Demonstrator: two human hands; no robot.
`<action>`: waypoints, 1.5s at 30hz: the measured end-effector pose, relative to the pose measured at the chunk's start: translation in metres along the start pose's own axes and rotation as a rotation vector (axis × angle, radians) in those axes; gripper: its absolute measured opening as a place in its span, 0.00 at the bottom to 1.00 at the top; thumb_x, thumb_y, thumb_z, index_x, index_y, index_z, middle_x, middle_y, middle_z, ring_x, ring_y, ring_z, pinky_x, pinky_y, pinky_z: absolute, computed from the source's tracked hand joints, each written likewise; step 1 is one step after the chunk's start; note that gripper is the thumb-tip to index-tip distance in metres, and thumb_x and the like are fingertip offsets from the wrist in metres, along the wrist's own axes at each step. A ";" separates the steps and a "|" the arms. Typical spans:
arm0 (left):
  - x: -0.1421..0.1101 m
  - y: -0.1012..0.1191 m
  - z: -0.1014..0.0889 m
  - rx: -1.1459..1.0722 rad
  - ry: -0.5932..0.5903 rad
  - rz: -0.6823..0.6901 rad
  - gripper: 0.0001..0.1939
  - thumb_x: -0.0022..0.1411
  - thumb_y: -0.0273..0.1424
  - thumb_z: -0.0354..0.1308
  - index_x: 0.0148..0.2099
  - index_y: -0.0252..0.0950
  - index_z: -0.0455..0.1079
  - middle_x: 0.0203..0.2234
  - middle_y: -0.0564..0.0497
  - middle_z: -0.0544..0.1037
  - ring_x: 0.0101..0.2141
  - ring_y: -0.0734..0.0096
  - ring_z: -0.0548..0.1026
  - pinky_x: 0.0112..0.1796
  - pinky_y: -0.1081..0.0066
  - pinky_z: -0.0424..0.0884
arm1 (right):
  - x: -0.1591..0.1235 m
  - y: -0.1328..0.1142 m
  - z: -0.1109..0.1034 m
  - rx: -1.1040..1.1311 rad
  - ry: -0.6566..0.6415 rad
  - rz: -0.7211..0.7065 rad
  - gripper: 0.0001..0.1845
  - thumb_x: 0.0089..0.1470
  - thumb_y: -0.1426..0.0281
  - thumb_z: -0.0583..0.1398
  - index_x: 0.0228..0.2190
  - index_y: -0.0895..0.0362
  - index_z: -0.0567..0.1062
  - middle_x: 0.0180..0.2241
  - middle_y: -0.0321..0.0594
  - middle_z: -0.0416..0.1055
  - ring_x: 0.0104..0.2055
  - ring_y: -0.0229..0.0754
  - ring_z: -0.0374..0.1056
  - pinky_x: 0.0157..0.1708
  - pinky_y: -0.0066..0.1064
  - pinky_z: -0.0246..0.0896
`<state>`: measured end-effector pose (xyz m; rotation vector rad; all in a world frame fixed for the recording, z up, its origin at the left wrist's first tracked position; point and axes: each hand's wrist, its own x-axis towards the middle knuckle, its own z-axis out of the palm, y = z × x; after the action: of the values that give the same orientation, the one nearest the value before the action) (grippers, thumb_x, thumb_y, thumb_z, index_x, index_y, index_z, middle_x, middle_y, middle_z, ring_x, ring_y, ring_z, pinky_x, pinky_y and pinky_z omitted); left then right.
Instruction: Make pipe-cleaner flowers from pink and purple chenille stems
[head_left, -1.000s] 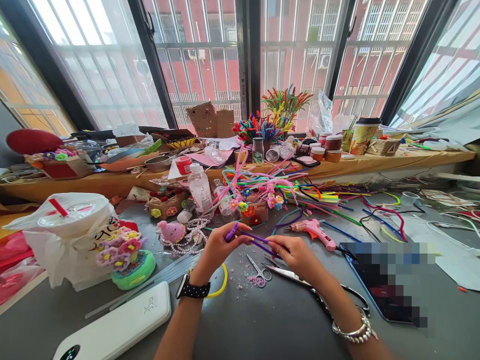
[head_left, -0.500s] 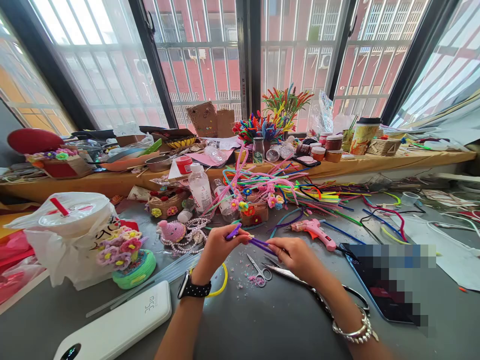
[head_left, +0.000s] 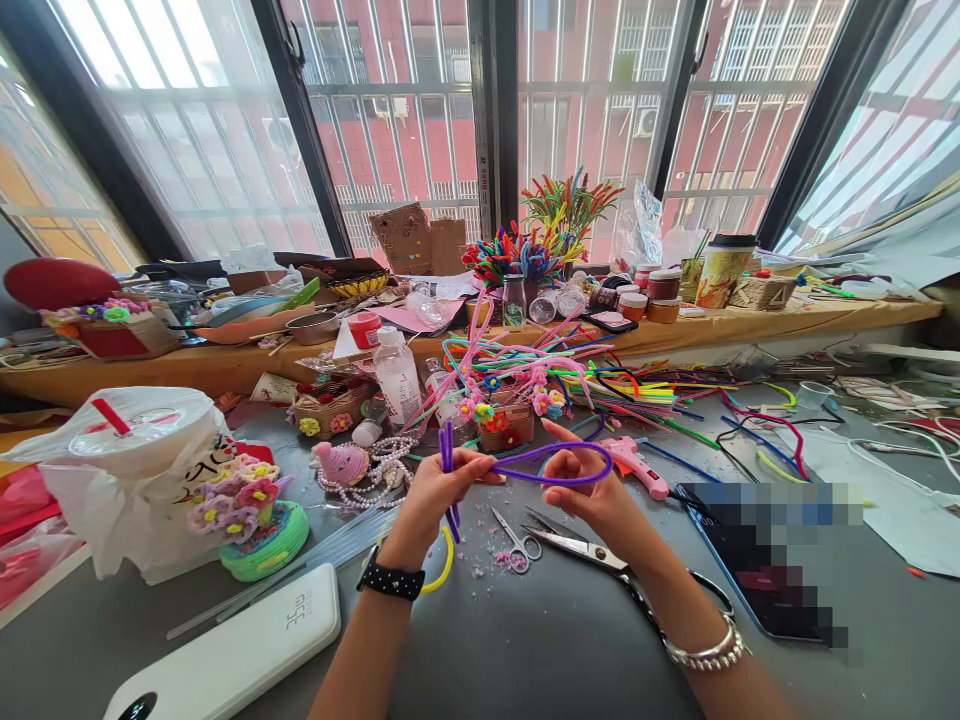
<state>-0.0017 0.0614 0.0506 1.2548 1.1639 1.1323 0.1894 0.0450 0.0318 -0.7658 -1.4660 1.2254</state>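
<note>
My left hand [head_left: 442, 487] pinches a purple pipe cleaner [head_left: 610, 463] between thumb and fingertips. From that pinch a long open loop stretches right, while folded purple lengths stick up and down beside the left fingers. Against the loop, my right hand [head_left: 589, 490] has its fingers apart, the index finger raised and the loop passing across them. Below the hands lie small scissors [head_left: 517, 540] and large black-handled scissors [head_left: 589, 548], the latter partly hidden by my right forearm. A yellow pipe cleaner [head_left: 444, 570] curves beside my left wrist.
A pink glue gun [head_left: 637, 468] and a phone [head_left: 750, 570] lie to the right. At left are a white power bank [head_left: 240, 640], a bagged drink cup [head_left: 142, 450] and a fuzzy flower pot [head_left: 266, 540]. Coloured pipe cleaners [head_left: 660, 400] are heaped behind.
The purple lengths, drawn close together between both hands before, are now spread into a wide loop. My right hand has loosened its pinch and spread its fingers.
</note>
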 end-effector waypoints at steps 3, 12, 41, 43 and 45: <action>-0.003 0.001 0.007 0.047 -0.134 -0.061 0.14 0.42 0.38 0.61 0.24 0.29 0.71 0.15 0.52 0.74 0.12 0.86 0.48 0.15 0.77 0.40 | -0.002 -0.001 0.002 0.128 -0.021 -0.017 0.22 0.42 0.68 0.61 0.42 0.53 0.65 0.23 0.30 0.59 0.20 0.29 0.52 0.16 0.21 0.46; -0.008 0.001 0.010 0.099 -0.408 -0.130 0.12 0.46 0.36 0.59 0.24 0.30 0.70 0.18 0.51 0.75 0.14 0.84 0.48 0.17 0.75 0.40 | -0.001 0.000 -0.006 0.286 0.137 0.026 0.08 0.41 0.66 0.62 0.26 0.56 0.72 0.15 0.29 0.58 0.17 0.28 0.53 0.16 0.20 0.45; -0.012 0.000 0.001 0.053 -0.683 -0.251 0.12 0.48 0.35 0.57 0.21 0.32 0.65 0.13 0.55 0.68 0.14 0.83 0.56 0.17 0.76 0.47 | -0.001 -0.002 -0.016 0.483 0.270 -0.022 0.11 0.35 0.64 0.65 0.20 0.57 0.71 0.15 0.30 0.63 0.13 0.25 0.53 0.11 0.17 0.45; -0.012 0.000 0.002 0.070 -0.696 -0.239 0.12 0.49 0.35 0.57 0.22 0.32 0.64 0.13 0.55 0.68 0.14 0.83 0.57 0.17 0.76 0.46 | -0.001 -0.002 -0.016 0.466 0.283 -0.020 0.12 0.35 0.63 0.64 0.21 0.57 0.71 0.15 0.30 0.62 0.13 0.25 0.53 0.11 0.17 0.44; -0.012 -0.001 0.002 0.079 -0.698 -0.239 0.12 0.49 0.36 0.57 0.22 0.32 0.64 0.14 0.55 0.68 0.15 0.83 0.57 0.18 0.76 0.46 | -0.001 -0.002 -0.017 0.448 0.288 -0.021 0.13 0.35 0.62 0.64 0.22 0.57 0.70 0.15 0.29 0.60 0.14 0.26 0.53 0.12 0.18 0.44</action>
<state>-0.0005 0.0493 0.0501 1.3715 0.7955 0.4088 0.2057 0.0488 0.0330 -0.5877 -0.9181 1.3051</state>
